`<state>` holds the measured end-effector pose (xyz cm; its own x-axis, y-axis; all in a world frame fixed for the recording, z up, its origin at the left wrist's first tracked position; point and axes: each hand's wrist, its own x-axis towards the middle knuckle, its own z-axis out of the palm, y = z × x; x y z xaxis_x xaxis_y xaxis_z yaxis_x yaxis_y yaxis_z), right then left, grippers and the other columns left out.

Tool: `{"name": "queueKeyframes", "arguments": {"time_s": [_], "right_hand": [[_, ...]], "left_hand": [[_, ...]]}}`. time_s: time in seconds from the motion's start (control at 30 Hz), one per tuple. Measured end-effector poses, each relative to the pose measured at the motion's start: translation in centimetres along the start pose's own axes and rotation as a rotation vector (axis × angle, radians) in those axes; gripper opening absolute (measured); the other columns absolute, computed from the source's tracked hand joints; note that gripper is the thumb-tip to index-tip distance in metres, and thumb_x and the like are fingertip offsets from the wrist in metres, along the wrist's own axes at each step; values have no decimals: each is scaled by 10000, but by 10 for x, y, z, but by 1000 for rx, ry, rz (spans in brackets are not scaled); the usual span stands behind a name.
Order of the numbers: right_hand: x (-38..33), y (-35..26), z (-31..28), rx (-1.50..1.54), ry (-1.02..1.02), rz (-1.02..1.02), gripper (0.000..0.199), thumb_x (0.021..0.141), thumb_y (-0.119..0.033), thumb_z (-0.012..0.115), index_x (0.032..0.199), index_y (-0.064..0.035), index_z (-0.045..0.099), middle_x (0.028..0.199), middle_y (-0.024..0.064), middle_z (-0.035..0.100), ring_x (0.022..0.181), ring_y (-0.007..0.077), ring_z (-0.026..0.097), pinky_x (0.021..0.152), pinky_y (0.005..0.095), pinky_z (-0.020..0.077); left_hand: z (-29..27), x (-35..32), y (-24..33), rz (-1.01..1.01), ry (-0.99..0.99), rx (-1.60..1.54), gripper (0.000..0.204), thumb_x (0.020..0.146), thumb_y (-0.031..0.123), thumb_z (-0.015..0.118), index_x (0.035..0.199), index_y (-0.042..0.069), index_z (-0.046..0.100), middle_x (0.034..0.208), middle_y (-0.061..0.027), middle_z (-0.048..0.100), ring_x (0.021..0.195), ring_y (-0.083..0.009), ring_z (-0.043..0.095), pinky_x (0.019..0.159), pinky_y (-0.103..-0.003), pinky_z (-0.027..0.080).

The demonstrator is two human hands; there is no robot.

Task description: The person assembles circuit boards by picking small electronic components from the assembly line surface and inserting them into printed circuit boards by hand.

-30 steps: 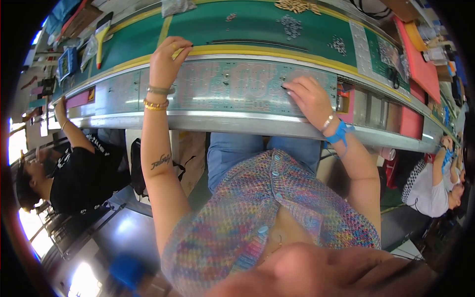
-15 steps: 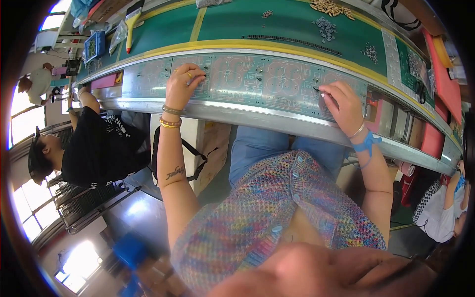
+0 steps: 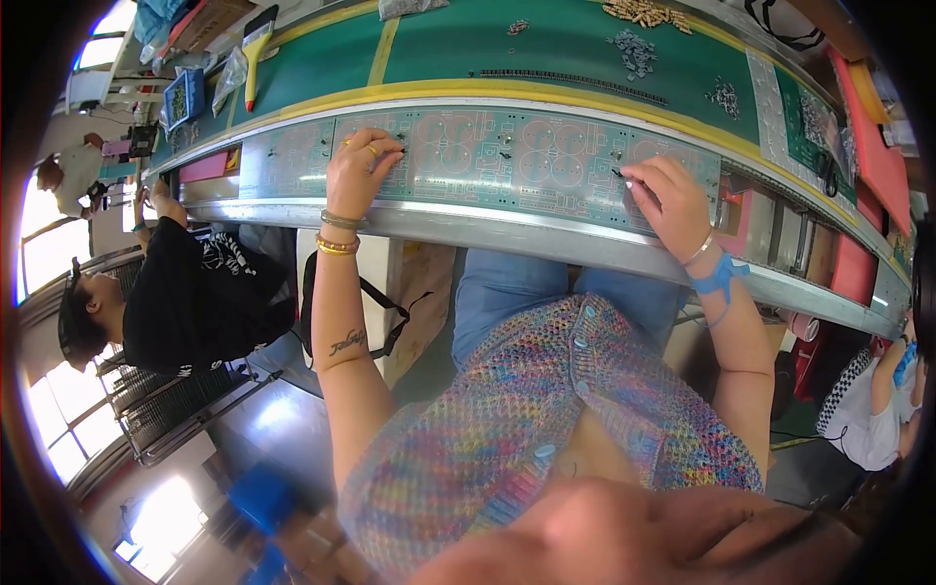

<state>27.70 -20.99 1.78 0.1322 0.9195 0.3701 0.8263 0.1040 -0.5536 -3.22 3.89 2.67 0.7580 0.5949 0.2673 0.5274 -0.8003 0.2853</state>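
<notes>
A row of printed circuit boards (image 3: 468, 161), green-grey with large circle outlines, lies along a metal rail in front of me. Over the left part of the row, my left hand (image 3: 357, 175) pinches a small dark component at its fingertips, just above the board surface. My right hand (image 3: 671, 202) is pinched at the right part of the row, with a small black component (image 3: 618, 173) at the fingertips. A few small upright parts (image 3: 506, 139) stand on the boards between the hands. Whether either held part touches the board I cannot tell.
Beyond the rail, a green mat (image 3: 439, 54) carries a black strip of components (image 3: 575, 84), grey parts (image 3: 634, 54), tan parts (image 3: 647, 14) and small metal parts (image 3: 723, 97). A brush (image 3: 255, 57) and blue bin (image 3: 183, 97) lie far left. A co-worker (image 3: 190, 297) sits at left.
Both hands stay pinched at nearly the same spots on the boards, with only slight finger movement. The whole view has shifted a little.
</notes>
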Motion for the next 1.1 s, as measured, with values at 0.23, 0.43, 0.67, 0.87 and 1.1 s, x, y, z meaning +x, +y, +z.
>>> {"name": "queueKeyframes", "arguments": {"time_s": [0.23, 0.43, 0.67, 0.87, 1.1], "right_hand": [[0, 2, 0, -9, 23, -39, 135, 767, -62, 639, 900, -86, 633, 825, 46, 576, 766, 244, 568, 635, 338, 474], [0, 0, 0, -5, 46, -60, 133, 755, -63, 643, 884, -96, 634, 807, 46, 573, 748, 244, 565, 629, 340, 476], [-7, -4, -10, -23, 70, -60, 118, 737, -75, 651, 853, -87, 636, 806, 38, 584, 750, 238, 570, 637, 337, 476], [-6, 31, -50, -212, 168, 100, 78, 778, -104, 634, 854, -101, 648, 800, 31, 598, 764, 236, 577, 647, 344, 478], [16, 90, -71, -303, 250, 301, 86, 779, -110, 639, 863, -106, 654, 796, 37, 600, 790, 243, 590, 667, 352, 478]], "left_hand": [[-8, -5, 7, 142, -36, 83, 150, 740, 44, 666, 885, 76, 689, 898, -32, 617, 844, -242, 580, 726, -333, 483], [-3, 43, 48, 85, 130, -138, 118, 736, 74, 696, 850, 63, 668, 859, -63, 625, 816, -265, 602, 706, -344, 486], [50, 150, 92, 377, -44, -256, 103, 762, 128, 687, 834, 61, 655, 891, -74, 643, 879, -268, 606, 760, -355, 485], [91, 189, 147, 515, -151, -326, 78, 752, 137, 679, 806, 83, 665, 865, -48, 640, 863, -259, 590, 750, -365, 484], [135, 216, 218, 624, -118, -367, 94, 733, 163, 690, 808, 106, 687, 856, -38, 619, 914, -248, 571, 789, -368, 485]]}}
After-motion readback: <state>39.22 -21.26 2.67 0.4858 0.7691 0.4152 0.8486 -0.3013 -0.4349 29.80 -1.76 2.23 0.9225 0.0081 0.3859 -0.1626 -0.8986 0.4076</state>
